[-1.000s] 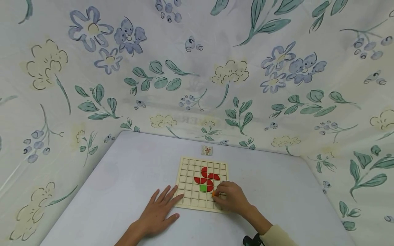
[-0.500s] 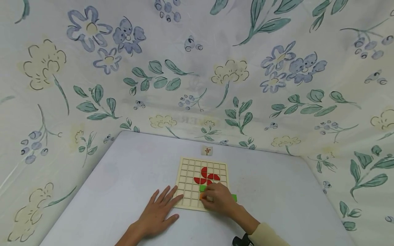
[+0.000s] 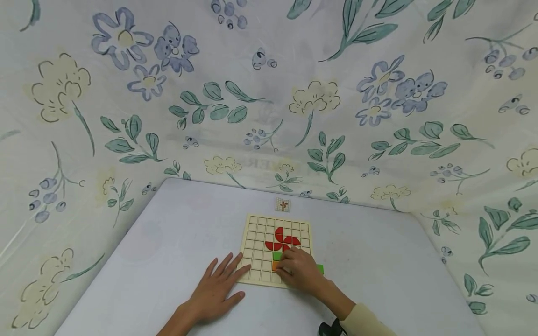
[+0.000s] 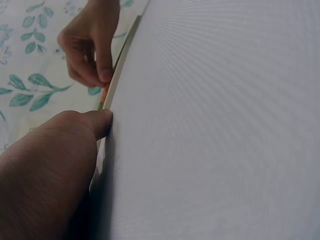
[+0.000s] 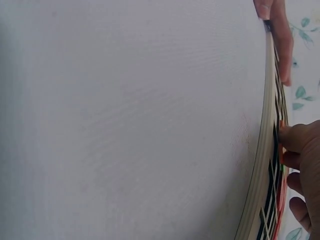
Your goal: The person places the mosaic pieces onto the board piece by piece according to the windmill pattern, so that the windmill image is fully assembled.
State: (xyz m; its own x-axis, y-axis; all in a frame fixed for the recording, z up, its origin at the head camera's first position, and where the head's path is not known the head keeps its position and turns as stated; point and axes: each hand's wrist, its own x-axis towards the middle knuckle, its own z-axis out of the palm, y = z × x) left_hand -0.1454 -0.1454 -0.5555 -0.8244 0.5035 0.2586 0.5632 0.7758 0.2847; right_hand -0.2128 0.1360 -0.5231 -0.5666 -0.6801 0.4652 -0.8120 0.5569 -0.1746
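Observation:
A pale wooden grid board [image 3: 254, 255] lies on the table. Red rounded pieces [image 3: 275, 246] form a pinwheel on it, with a green square tile [image 3: 277, 256] just below. My left hand [image 3: 216, 290] lies with spread, straight fingers, their tips over the board's left edge. Over the lower middle of the grid, my right hand [image 3: 301, 271] pinches an orange tile [image 3: 275, 266] in the cell under the green one. The right wrist view shows the thumb and a finger against this orange tile [image 5: 281, 131], low on the board. The right hand covers part of the pinwheel.
Another green tile [image 3: 321, 269] shows past the board's right edge, partly behind the right hand. A small pattern card [image 3: 283, 205] lies beyond the board's far edge. Floral cloth [image 3: 252, 116] hangs behind the white table [image 3: 189, 219].
My right hand has moved left across the board with the orange tile, to the cell below the green tile, then stayed nearly still. The left hand has not visibly moved.

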